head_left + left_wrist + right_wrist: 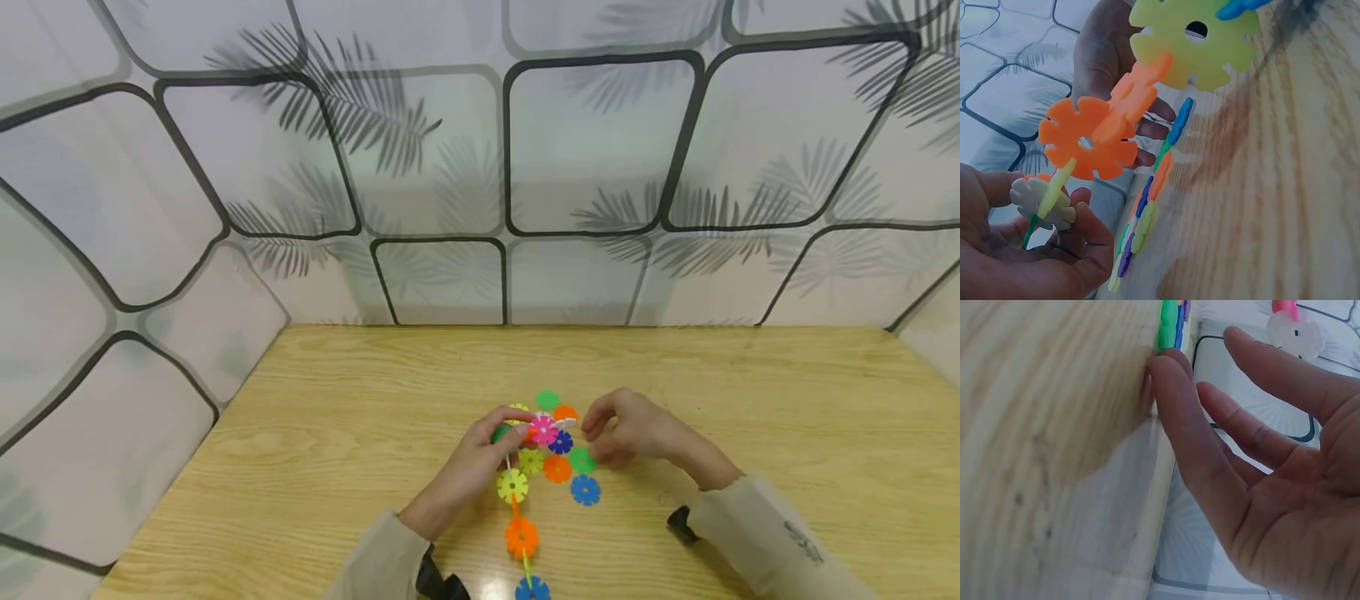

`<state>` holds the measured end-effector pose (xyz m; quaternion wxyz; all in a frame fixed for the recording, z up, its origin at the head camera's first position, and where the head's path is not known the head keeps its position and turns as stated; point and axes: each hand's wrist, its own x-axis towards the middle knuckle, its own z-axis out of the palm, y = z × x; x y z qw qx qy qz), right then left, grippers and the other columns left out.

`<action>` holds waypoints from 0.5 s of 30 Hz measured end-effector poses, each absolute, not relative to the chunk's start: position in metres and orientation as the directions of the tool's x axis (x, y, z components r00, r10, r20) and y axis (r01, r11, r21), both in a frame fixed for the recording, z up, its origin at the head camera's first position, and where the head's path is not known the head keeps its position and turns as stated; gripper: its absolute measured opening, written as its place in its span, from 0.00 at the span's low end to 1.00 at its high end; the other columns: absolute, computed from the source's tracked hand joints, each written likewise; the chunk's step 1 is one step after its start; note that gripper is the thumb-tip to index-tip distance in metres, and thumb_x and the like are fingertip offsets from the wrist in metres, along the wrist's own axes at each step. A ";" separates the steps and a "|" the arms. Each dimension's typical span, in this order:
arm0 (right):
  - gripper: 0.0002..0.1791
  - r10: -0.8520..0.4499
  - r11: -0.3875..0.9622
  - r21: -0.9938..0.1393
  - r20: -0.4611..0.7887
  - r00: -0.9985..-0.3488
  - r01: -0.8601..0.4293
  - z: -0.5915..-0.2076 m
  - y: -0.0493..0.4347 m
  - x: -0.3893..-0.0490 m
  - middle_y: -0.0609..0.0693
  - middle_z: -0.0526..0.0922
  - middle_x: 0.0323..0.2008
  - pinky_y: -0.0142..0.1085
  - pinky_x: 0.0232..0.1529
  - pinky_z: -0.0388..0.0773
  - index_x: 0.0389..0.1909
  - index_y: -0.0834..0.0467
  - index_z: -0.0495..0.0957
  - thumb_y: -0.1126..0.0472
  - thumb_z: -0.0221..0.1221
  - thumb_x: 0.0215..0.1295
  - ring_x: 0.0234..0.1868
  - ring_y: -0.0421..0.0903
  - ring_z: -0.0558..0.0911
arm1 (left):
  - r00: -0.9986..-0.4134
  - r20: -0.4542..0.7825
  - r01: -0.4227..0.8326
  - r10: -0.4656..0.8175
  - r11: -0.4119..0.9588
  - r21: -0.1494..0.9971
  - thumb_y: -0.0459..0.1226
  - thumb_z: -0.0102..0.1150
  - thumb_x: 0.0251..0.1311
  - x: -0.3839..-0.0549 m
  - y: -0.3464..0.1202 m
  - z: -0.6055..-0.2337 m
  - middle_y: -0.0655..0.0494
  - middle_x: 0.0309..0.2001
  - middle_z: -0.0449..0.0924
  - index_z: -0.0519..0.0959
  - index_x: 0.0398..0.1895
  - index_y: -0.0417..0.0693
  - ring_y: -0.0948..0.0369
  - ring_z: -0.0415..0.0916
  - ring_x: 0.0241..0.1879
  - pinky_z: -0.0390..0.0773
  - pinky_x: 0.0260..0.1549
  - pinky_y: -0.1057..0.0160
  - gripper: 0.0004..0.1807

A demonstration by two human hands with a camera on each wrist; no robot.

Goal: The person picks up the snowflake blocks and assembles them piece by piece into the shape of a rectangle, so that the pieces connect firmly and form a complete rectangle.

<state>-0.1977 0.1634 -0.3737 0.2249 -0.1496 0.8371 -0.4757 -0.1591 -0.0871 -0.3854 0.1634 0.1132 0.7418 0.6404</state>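
Note:
My left hand (480,454) pinches a chain of slotted plastic flower discs near its far end. A pink disc (543,430) and a white disc (564,423) stick out past the fingertips. From the hand the chain runs toward me through a yellow disc (512,486), an orange disc (521,537) and a blue disc (532,588). To the right, my right hand (628,429) holds nothing, its thumb and fingers apart and gently bent. In the right wrist view its lowest fingertips are at a green disc (1167,325) on the table; whether they touch it I cannot tell.
Loose discs lie on the wooden table (360,417) between the hands, among them a dark blue disc (560,442), an orange disc (557,469) and a blue disc (586,490). Another green disc (548,400) lies farthest back. A patterned curtain (431,158) hangs behind the table.

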 end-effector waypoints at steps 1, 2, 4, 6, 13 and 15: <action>0.10 -0.469 0.506 -0.861 -0.233 -0.852 -0.043 -0.374 0.163 -0.197 0.56 0.81 0.36 0.44 0.31 0.86 0.40 0.73 0.80 0.76 0.66 0.57 0.29 0.48 0.84 | -0.921 -0.099 -0.042 0.378 0.155 0.987 0.40 0.45 0.80 -0.159 -0.087 -0.386 0.51 0.43 0.81 0.73 0.65 0.41 0.60 0.69 0.32 0.68 0.36 0.63 0.18; 0.11 -0.472 0.505 -0.862 -0.233 -0.850 -0.045 -0.374 0.163 -0.197 0.57 0.81 0.37 0.44 0.31 0.86 0.40 0.72 0.80 0.77 0.66 0.56 0.30 0.48 0.84 | -0.920 -0.098 -0.041 0.379 0.154 0.987 0.40 0.45 0.80 -0.159 -0.087 -0.386 0.51 0.43 0.81 0.73 0.65 0.41 0.60 0.69 0.32 0.68 0.36 0.63 0.18; 0.11 -0.485 0.504 -0.862 -0.225 -0.845 -0.060 -0.374 0.162 -0.197 0.57 0.81 0.37 0.43 0.31 0.86 0.40 0.73 0.80 0.78 0.66 0.54 0.30 0.47 0.83 | -0.921 -0.091 -0.034 0.379 0.155 0.987 0.39 0.45 0.80 -0.159 -0.087 -0.385 0.51 0.42 0.80 0.73 0.65 0.41 0.61 0.69 0.31 0.68 0.35 0.64 0.18; 0.12 -0.501 0.506 -0.858 -0.206 -0.840 -0.092 -0.376 0.162 -0.197 0.57 0.80 0.37 0.42 0.30 0.85 0.39 0.72 0.81 0.78 0.66 0.53 0.30 0.47 0.82 | -0.921 -0.082 -0.025 0.380 0.152 0.988 0.39 0.45 0.80 -0.159 -0.087 -0.386 0.51 0.41 0.79 0.73 0.64 0.40 0.61 0.68 0.31 0.68 0.35 0.64 0.18; 0.12 -0.551 0.581 -0.770 -0.132 -0.824 -0.265 -0.378 0.159 -0.197 0.51 0.81 0.34 0.38 0.33 0.82 0.35 0.65 0.84 0.77 0.70 0.47 0.37 0.48 0.77 | -0.920 -0.068 -0.010 0.386 0.150 0.989 0.38 0.44 0.80 -0.160 -0.087 -0.387 0.50 0.39 0.77 0.73 0.63 0.38 0.61 0.68 0.30 0.68 0.33 0.65 0.17; 0.13 -0.554 0.601 -0.746 -0.130 -0.822 -0.287 -0.378 0.158 -0.197 0.50 0.81 0.34 0.39 0.35 0.81 0.35 0.64 0.85 0.76 0.71 0.47 0.37 0.48 0.76 | -0.920 -0.065 -0.007 0.386 0.151 0.988 0.38 0.44 0.80 -0.160 -0.087 -0.388 0.49 0.38 0.76 0.73 0.63 0.39 0.61 0.68 0.30 0.68 0.33 0.65 0.17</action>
